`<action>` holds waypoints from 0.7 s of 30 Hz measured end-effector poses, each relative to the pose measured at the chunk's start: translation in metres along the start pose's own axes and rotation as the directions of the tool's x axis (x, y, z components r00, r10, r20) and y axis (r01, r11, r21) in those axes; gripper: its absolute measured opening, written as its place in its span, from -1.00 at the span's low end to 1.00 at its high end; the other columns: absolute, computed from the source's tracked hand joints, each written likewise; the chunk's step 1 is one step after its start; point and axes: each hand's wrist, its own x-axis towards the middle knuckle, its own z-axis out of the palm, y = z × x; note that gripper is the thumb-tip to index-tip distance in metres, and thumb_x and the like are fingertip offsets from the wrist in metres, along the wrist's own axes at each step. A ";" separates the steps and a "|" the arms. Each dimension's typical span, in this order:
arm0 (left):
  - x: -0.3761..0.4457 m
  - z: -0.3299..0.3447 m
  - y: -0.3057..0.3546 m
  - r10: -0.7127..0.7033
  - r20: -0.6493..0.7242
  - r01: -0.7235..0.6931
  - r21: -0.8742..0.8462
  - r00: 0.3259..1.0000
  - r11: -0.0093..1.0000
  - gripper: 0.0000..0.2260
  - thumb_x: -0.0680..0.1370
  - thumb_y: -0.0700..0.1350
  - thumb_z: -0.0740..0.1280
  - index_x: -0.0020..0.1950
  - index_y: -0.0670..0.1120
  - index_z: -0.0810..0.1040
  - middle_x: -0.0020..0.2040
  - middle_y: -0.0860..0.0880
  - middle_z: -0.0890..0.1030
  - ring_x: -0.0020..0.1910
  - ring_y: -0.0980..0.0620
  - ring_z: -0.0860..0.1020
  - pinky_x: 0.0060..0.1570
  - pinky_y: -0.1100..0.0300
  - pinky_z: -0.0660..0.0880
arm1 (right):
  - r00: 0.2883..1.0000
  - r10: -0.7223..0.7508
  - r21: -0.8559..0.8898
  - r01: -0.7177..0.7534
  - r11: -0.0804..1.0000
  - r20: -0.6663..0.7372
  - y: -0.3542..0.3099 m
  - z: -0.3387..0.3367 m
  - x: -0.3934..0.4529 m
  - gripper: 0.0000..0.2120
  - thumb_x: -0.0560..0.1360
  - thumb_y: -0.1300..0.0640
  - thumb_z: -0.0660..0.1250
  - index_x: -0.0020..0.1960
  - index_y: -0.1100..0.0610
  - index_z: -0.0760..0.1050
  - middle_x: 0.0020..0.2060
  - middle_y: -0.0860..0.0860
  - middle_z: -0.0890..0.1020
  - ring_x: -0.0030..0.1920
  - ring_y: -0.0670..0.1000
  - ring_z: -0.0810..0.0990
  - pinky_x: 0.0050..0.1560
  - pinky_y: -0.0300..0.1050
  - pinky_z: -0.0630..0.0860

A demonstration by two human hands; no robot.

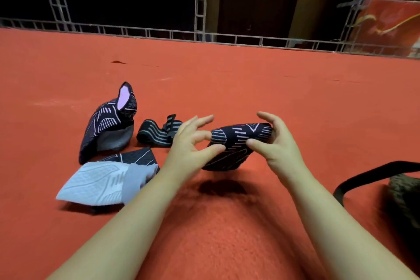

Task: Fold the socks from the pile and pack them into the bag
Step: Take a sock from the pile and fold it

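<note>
Both hands are holding a folded black sock (236, 143) with pale line patterns just above the red carpet (227, 79), casting a shadow beneath it. The right hand (279, 143) is gripping the sock's right end, thumb underneath and fingers (264, 117) curling over the top. The left hand (193, 141) is pinching the sock's left end between thumb and forefinger, with its other fingers spreading loosely.

To the left on the carpet, the pile is lying: a black patterned sock with a pink lining (111, 120) standing up in a peak, a black sock with grey stripes (156, 132) crumpled just beside it, and nearer the person a flat black sock (136, 157) lying partly under a pale grey sock (100, 183).

At the right edge of the view, a dark bag (404, 193) with a black strap (368, 174) is sitting on the carpet, partly cut off
</note>
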 end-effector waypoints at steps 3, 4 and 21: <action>-0.014 -0.004 -0.011 0.083 0.081 -0.090 0.082 0.993 0.993 -0.78 0.35 0.19 0.28 -0.13 0.13 0.60 0.17 0.39 0.42 0.34 0.18 0.30 0.36 -0.02 0.19 | 0.998 -0.005 -0.207 0.017 0.978 0.057 0.012 -0.001 -0.008 -0.42 0.21 0.16 0.45 0.14 -0.19 0.37 0.14 -0.13 0.53 0.16 -0.15 0.52 0.26 -0.21 0.41; -0.027 -0.004 -0.018 0.102 0.130 -0.117 0.115 0.986 0.986 -0.77 0.37 0.18 0.29 -0.13 0.09 0.60 0.15 0.38 0.45 0.31 0.21 0.32 0.33 -0.10 0.23 | 0.994 0.037 -0.249 -0.009 0.968 0.107 0.018 -0.001 -0.018 -0.41 0.20 0.14 0.44 0.15 -0.21 0.36 0.16 -0.16 0.52 0.17 -0.19 0.51 0.28 -0.22 0.39; -0.086 0.011 -0.020 0.016 0.483 -0.158 0.255 0.875 0.954 -0.50 0.27 0.35 0.31 0.14 0.20 0.42 0.11 0.33 0.42 0.15 0.27 0.40 0.20 0.27 0.33 | 0.945 0.202 -0.529 -0.037 0.848 0.258 0.055 -0.017 -0.078 -0.73 0.33 0.11 0.50 -0.18 -0.21 0.48 -0.22 -0.11 0.58 -0.19 -0.22 0.48 -0.09 -0.25 0.39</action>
